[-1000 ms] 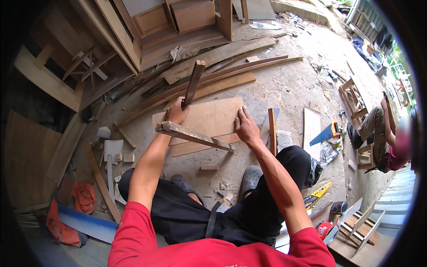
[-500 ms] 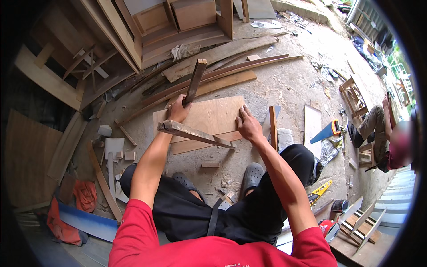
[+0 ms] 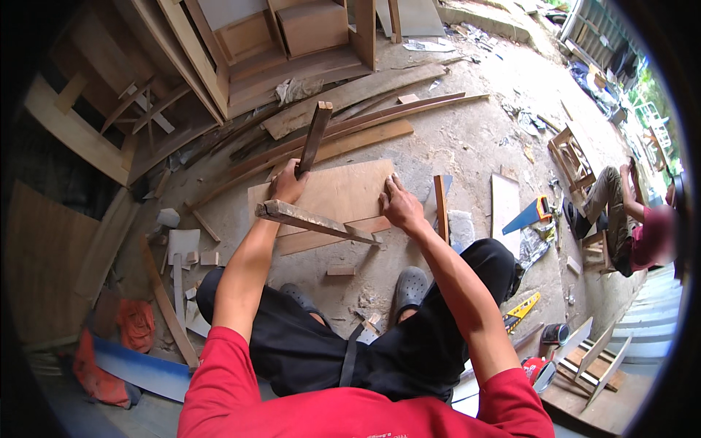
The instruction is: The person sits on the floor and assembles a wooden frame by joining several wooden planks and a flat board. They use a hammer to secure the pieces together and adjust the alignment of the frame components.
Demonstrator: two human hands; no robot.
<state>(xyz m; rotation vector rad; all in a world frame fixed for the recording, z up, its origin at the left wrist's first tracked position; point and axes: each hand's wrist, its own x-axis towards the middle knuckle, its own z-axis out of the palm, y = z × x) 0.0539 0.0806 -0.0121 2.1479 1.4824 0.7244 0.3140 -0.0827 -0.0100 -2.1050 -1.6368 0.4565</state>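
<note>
A pale plywood board [image 3: 332, 186] slants between my hands above the concrete floor, with a reddish-brown strip [image 3: 369, 224] along its near edge. Two dark, square wooden legs stand out from it. My left hand [image 3: 290, 184] is closed at the base of the far leg [image 3: 315, 139]. The near leg [image 3: 314, 220], rough and worn, crosses in front of my left wrist. Whether both legs are fixed to the board, I cannot tell. At the right edge of the board, my right hand [image 3: 401, 206] grips it, fingertips toward the far corner; the thumb is partly hidden.
Long planks [image 3: 350, 142] lie beyond the board, before a wooden cabinet [image 3: 299, 73]. To the right are a blue handsaw [image 3: 527, 216], a yellow-handled tool [image 3: 521, 312] and a co-worker [image 3: 621, 212]. A small wood block [image 3: 341, 270] lies near my feet.
The whole view has shifted slightly leftward. Both hands keep their places on the leg and the board. The co-worker's arms have moved a little.
</note>
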